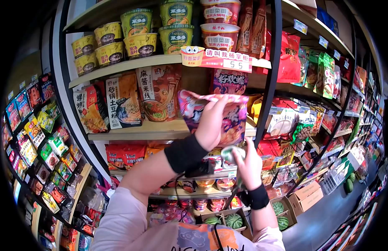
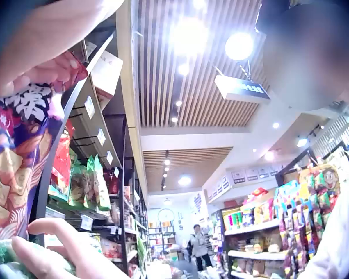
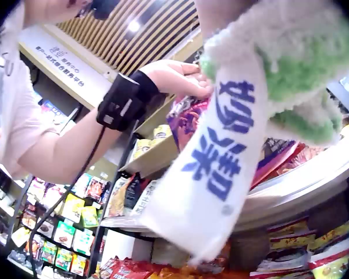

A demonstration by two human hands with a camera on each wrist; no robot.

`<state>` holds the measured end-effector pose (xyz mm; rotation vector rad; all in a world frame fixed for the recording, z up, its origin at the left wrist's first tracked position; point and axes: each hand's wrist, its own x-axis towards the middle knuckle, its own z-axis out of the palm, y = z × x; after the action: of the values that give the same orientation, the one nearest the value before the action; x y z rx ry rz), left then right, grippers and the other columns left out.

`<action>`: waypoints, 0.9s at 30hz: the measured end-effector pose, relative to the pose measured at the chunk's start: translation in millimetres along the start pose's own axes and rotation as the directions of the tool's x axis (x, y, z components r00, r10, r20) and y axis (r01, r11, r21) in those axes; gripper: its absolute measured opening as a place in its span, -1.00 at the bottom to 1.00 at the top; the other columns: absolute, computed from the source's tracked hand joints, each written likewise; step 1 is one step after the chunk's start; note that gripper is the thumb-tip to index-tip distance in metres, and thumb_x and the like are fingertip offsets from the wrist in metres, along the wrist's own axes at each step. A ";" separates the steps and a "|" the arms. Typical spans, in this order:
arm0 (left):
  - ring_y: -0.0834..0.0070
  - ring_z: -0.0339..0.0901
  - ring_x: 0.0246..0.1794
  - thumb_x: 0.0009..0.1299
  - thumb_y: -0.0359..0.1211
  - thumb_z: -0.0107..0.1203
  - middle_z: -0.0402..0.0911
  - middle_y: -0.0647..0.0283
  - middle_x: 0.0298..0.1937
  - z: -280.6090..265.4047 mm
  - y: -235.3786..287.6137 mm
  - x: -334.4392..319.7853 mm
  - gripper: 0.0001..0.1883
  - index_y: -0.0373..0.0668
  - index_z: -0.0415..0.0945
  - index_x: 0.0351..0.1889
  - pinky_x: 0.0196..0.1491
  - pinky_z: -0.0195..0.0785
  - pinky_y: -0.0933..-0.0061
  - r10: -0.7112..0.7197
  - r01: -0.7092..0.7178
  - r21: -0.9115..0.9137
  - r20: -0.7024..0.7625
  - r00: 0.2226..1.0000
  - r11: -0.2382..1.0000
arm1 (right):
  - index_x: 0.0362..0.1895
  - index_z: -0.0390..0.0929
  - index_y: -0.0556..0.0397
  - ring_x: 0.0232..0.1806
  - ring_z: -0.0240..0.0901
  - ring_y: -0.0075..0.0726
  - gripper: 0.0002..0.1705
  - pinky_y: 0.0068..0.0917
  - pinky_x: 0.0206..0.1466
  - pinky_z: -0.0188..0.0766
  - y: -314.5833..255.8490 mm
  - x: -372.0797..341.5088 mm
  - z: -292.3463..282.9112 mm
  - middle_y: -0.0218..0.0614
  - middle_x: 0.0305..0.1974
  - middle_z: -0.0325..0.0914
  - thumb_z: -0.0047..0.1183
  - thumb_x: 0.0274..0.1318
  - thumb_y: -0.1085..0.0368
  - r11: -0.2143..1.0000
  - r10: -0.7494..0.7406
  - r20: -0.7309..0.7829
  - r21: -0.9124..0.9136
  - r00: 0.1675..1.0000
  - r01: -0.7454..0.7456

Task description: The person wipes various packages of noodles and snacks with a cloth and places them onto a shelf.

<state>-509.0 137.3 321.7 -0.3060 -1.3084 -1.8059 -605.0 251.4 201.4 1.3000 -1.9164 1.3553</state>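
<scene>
My left hand (image 1: 213, 121) grips the top edge of a purple and pink noodle bag (image 1: 235, 121) in front of the middle shelf. In the left wrist view its fingers fold over the upper edge of the bag (image 2: 14, 163), which has a food picture on its face. Lower and to the right, my right hand (image 1: 250, 165) holds a fluffy green and white cleaning cloth (image 1: 230, 154) close beneath the bag. The right wrist view shows the cloth (image 3: 305, 64) up close, its white label (image 3: 212, 151) with blue characters hanging down. A similar purple bag (image 1: 229, 81) stands behind on the shelf.
Noodle packets (image 1: 127, 100) line the middle shelf to the left. Stacked noodle tubs (image 1: 177, 39) fill the shelf above, with a price sign (image 1: 217, 58) on its edge. A dark shelf post (image 1: 269, 83) rises at right. Watermelons (image 1: 233, 220) and a cardboard box (image 1: 306, 196) sit low down.
</scene>
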 end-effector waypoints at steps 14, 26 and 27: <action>0.65 0.51 -0.36 0.41 -0.22 -0.18 0.62 0.29 -0.31 -35.6 -55.0 154.8 -0.70 -0.21 0.51 -0.21 -0.31 0.30 0.68 -0.288 0.270 0.327 0.008 0.958 0.906 | -0.28 0.45 0.18 -0.36 0.44 -0.35 -0.74 -0.48 -0.22 0.33 111.0 172.8 77.9 -0.17 -0.42 0.51 0.02 0.15 0.20 0.899 -0.028 0.048 0.438 0.998 0.004; -0.04 0.27 0.18 0.06 -0.09 0.31 0.30 -0.25 0.16 -157.7 -100.7 139.7 -0.05 -0.32 -0.01 0.28 0.17 0.21 0.28 0.070 0.190 0.939 -0.218 0.973 0.285 | -0.28 0.45 0.21 -0.22 0.45 0.10 -0.74 -0.30 -0.16 0.32 136.6 215.8 128.9 0.09 -0.30 0.51 -0.14 0.19 0.24 0.941 0.140 -0.252 0.334 0.958 -0.050; 0.00 0.32 0.16 0.05 -0.08 0.33 0.33 -0.25 0.14 -171.4 -111.4 144.7 -0.05 -0.36 0.01 0.26 0.16 0.23 0.32 -0.169 0.271 0.905 -0.226 0.959 0.329 | -0.27 0.45 0.21 -0.21 0.44 0.14 -0.73 -0.29 -0.15 0.32 131.8 212.6 127.9 0.10 -0.29 0.51 -0.13 0.20 0.23 0.949 0.155 -0.252 0.308 0.955 -0.073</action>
<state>-632.4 -73.9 268.0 0.6400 -2.1592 -0.9283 -798.0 53.8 252.5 1.0710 -1.6676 1.8343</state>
